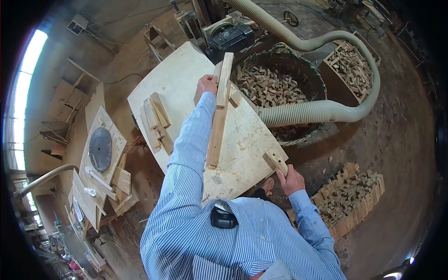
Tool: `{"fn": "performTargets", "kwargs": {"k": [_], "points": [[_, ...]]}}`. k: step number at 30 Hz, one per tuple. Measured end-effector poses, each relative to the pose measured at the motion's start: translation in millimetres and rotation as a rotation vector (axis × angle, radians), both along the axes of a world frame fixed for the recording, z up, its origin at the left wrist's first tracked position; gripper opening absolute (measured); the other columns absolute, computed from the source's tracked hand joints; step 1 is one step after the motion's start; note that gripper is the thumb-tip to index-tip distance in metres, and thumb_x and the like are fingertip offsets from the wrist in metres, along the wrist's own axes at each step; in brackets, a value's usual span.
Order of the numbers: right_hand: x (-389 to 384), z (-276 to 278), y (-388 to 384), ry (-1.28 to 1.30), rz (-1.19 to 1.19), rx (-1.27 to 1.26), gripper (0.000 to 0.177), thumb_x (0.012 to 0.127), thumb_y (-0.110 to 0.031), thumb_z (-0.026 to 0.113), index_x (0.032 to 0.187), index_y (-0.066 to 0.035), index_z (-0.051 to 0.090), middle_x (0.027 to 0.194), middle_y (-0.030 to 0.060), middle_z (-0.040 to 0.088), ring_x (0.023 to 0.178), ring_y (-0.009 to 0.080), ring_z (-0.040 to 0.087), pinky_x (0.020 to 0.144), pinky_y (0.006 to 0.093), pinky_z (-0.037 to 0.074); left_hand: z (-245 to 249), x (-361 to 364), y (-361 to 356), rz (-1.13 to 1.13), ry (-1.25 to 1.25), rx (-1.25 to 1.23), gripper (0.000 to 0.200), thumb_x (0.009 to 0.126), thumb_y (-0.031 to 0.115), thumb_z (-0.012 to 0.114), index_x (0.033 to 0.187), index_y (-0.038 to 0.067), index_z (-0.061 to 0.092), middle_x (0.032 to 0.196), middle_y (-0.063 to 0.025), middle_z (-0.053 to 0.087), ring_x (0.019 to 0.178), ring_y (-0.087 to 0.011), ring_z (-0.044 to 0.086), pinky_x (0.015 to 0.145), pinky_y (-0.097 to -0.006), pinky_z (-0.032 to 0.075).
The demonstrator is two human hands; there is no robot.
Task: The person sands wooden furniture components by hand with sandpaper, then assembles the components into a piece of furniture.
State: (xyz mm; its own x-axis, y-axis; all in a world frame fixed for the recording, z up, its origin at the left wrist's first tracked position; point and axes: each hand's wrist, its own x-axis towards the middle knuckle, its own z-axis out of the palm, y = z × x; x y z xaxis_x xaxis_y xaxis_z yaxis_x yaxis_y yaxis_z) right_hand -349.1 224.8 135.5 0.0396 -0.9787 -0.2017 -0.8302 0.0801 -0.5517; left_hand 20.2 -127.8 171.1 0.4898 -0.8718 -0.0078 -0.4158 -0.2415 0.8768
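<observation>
Left hand [206, 85] gripping long pale wooden slat [218, 121], right hand [290, 179] clutching short wooden block [275, 161]; seemingly positioning stock on surface [177, 79], needing steady alignment.

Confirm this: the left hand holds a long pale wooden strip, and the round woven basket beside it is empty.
Not empty: the head view shows the round woven basket filled with small wooden offcuts. The left hand does hold the long pale wooden strip.

The person wears a blue-and-white striped, long-sleeved shirt [219, 242].
</observation>
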Motion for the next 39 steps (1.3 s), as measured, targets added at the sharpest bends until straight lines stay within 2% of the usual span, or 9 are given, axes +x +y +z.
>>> {"fn": "performTargets", "kwargs": {"k": [4, 7, 10, 21, 24, 31, 39], "points": [[0.6, -1.9, 1.7, 0.0, 0.013, -0.008, 0.044, 0.101, -0.046, 0.065, 0.11, -0.004, 0.054, 0.09, 0.0282, 0.073, 0.082, 0.047, 0.073, 0.072, 0.056, 0.058, -2.9, 1.5, -7.3, 0.039, 0.015, 0.004, 0.025, 0.096, 0.02, 0.077, 0.11, 0.0, 0.08, 0.097, -0.0127, 0.08, 0.082, -0.0185, 0.076, 0.078, -0.0333, 0.061], [6.1, -3.3, -15.5, 0.006, 0.021, -0.016, 0.044, 0.101, -0.045, 0.065, 0.11, -0.004, 0.054, 0.086, 0.0279, 0.073, 0.078, 0.0479, 0.072, 0.07, 0.0567, 0.057, -9.8, 12.2, -31.4, 0.051, -0.123, -0.036, 0.023, 0.094, 0.022, 0.079, 0.106, 0.002, 0.081, 0.095, -0.0125, 0.081, 0.083, -0.0204, 0.076, 0.08, -0.0354, 0.061], [15.8, 6.8, -24.9, 0.0, 0.01, 0.007, 0.042, 0.103, -0.043, 0.064, 0.107, -0.002, 0.055, 0.089, 0.0286, 0.071, 0.084, 0.0494, 0.07, 0.073, 0.0571, 0.055, -1.9, 15.1, -37.1, 0.109, -0.134, -0.036, 0.023, 0.092, 0.025, 0.08, 0.103, 0.004, 0.082, 0.093, -0.0116, 0.081, 0.082, -0.022, 0.076, 0.082, -0.037, 0.06], [66.8, 25.4, -86.0, 0.002, 0.019, -0.023, 0.044, 0.103, -0.045, 0.063, 0.107, -0.002, 0.057, 0.091, 0.0298, 0.071, 0.085, 0.0499, 0.07, 0.074, 0.0571, 0.056, 2.7, 63.5, -102.9, 0.141, -0.156, -0.067, 0.022, 0.09, 0.027, 0.082, 0.096, 0.006, 0.083, 0.093, -0.011, 0.081, 0.084, -0.0245, 0.076, 0.084, -0.0384, 0.059], [79.4, 27.3, -105.0, 0.02, 0.024, -0.021, 0.044, 0.103, -0.045, 0.063, 0.109, -0.002, 0.058, 0.091, 0.0298, 0.071, 0.085, 0.0501, 0.07, 0.074, 0.0574, 0.055, 6.7, 78.4, -122.8, 0.143, -0.06, -0.065, 0.019, 0.085, 0.026, 0.084, 0.091, 0.008, 0.083, 0.092, -0.0132, 0.08, 0.089, -0.0287, 0.076, 0.087, -0.0412, 0.058], [102.7, 29.2, -136.4, 0.035, 0.017, -0.07, 0.044, 0.103, -0.045, 0.063, 0.108, -0.002, 0.057, 0.089, 0.029, 0.071, 0.083, 0.0499, 0.07, 0.073, 0.0581, 0.055, 21.2, 96.4, -147.1, 0.144, -0.115, -0.05, 0.018, 0.086, 0.026, 0.084, 0.093, 0.01, 0.084, 0.094, -0.0128, 0.08, 0.091, -0.0294, 0.076, 0.088, -0.0417, 0.058], [120.1, 38.5, -157.8, 0.032, -0.009, -0.019, 0.043, 0.103, -0.046, 0.062, 0.107, -0.004, 0.056, 0.089, 0.0285, 0.072, 0.084, 0.0486, 0.071, 0.073, 0.0574, 0.055, 0.9, 122.0, -188.2, 0.134, -0.196, -0.103, 0.02, 0.086, 0.028, 0.084, 0.092, 0.009, 0.083, 0.094, -0.0133, 0.08, 0.092, -0.0309, 0.075, 0.089, -0.0433, 0.058]]}}
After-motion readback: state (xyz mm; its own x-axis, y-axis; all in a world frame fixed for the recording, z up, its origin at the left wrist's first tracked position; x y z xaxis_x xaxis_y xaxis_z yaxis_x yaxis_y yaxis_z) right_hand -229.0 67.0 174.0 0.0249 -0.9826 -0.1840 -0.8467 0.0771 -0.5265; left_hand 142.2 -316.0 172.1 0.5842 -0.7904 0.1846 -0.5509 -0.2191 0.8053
